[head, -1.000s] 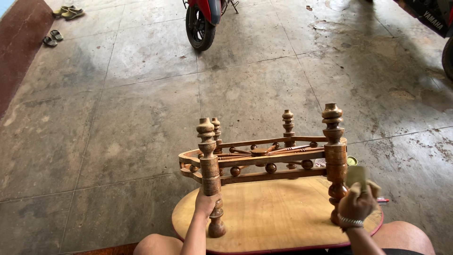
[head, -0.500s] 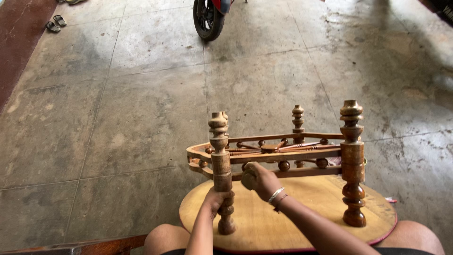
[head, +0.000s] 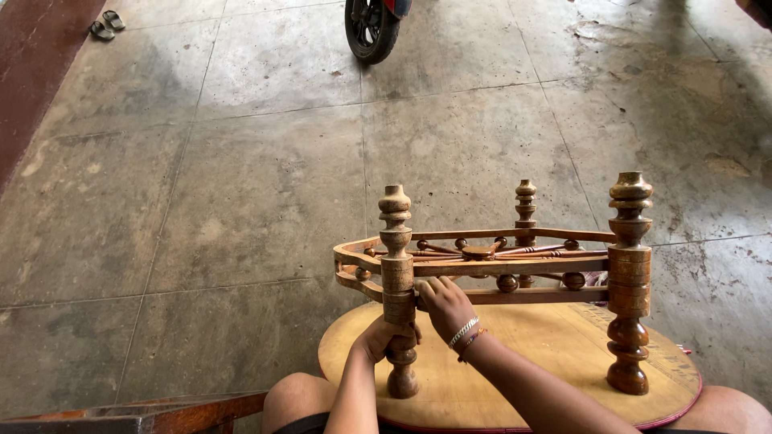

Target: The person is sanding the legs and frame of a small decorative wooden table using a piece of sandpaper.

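I am sitting on the floor with an upturned wooden table [head: 515,273] resting across my knees, its oval top [head: 555,362] lying face down and its four turned legs pointing up. My left hand [head: 376,337] is wrapping around the near left leg [head: 397,289] low down, fingers closing fully round the turned post just above its base, thumb side toward me. My right hand [head: 445,305] is reaching across to the same leg, sitting just right of it at the height of the lower rail [head: 523,296]. Its fingers are curling in toward the post and the rail joint, touching the wood there; I cannot tell whether anything is being held inside that hand, since the palm is facing away. A bracelet [head: 463,331] is sitting on the right wrist.

The near right leg [head: 629,281] is standing upright and well apart from both hands. The two far legs are showing behind the frame, the far right leg [head: 525,217] the clearer one. Between the legs, a flat spoked shelf [head: 482,251] with small ball turnings is spanning the frame.

The concrete floor [head: 241,177] is stretching ahead. A motorcycle wheel [head: 370,28] is standing at the top edge, and a pair of sandals [head: 107,24] is lying far off at the upper left.
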